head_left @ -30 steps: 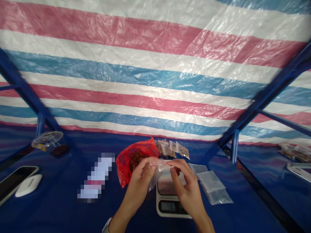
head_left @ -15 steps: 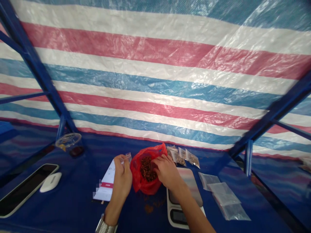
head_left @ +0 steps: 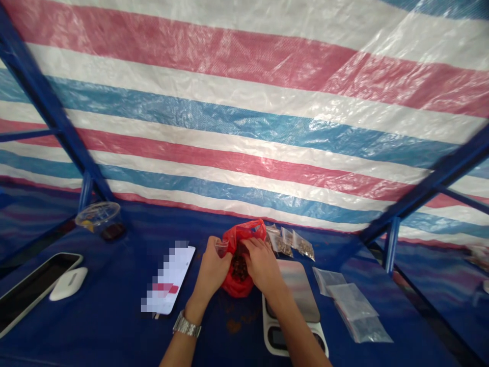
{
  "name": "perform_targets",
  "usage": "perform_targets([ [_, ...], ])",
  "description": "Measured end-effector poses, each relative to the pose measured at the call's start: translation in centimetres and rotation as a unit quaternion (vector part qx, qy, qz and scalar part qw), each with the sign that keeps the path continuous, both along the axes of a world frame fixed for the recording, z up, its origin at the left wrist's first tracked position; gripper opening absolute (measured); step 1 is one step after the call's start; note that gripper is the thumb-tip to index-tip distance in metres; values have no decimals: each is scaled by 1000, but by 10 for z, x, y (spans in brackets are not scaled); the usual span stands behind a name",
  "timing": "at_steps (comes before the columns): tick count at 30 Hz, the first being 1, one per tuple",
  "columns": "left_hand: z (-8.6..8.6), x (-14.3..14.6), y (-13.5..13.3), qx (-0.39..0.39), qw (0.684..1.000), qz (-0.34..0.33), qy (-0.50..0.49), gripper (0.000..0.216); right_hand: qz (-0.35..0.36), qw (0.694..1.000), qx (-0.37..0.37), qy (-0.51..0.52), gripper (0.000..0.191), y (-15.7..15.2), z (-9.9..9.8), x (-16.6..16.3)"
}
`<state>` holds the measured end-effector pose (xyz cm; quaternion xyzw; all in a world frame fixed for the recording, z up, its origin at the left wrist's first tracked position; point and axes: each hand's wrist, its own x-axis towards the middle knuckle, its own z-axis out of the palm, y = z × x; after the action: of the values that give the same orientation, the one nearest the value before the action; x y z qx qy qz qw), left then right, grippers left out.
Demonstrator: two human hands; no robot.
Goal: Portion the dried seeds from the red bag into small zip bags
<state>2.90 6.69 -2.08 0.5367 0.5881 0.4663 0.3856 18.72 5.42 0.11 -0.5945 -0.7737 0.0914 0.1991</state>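
Through the head camera I see both of the person's hands at a red plastic bag (head_left: 236,288), which sits on a blue table (head_left: 225,346) just left of a white kitchen scale (head_left: 301,298). Dark brown dried pieces (head_left: 239,269) show in the bag's mouth.

The left hand (head_left: 211,265), a metal watch (head_left: 187,325) at its wrist, pinches a small clear bag (head_left: 221,248) beside the red bag's rim; I cannot tell whether it also grips that rim. The right hand (head_left: 262,262) dips into the red bag with fingers bent; their tips are hidden, so I cannot tell whether they have closed on anything. The hands are near each other but apart.

I judge the step in hand to be gathering pieces. From here, the next move calls for a light, secure pinch and a steady left hand, so nothing spills.

Filled clear packets (head_left: 303,246) lie behind the scale; flat clear bags (head_left: 355,302) lie to its right.
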Motion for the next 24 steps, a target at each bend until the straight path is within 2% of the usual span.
perform_targets([
  [2, -1, -3, 0, 17, 998, 5, -53, 23, 6, 1000, -1, 17, 45, -1, 0, 1],
  [5, -1, -6, -3, 0, 993, 1, -115, 27, 19, 999, -9, 41, 44, -2, 0, 3],
  [10, 6, -4, -11, -30, 987, 5, -161, 33, 65, 991, -32, 111, 43, -3, -5, 6],
  [13, 7, -4, -13, -36, 985, -2, -166, 36, 65, 979, -49, 186, 42, -5, -9, 6],
  [18, 5, -18, -15, 34, 988, 40, -143, 45, 65, 937, -98, 328, 34, -7, -7, 15],
  [21, 7, -24, -20, 106, 986, 70, -112, 41, 78, 915, -95, 385, 27, -9, -1, 26],
  [24, 11, -22, -27, 158, 985, 55, -42, 35, 85, 902, -75, 416, 23, -11, 9, 33],
])
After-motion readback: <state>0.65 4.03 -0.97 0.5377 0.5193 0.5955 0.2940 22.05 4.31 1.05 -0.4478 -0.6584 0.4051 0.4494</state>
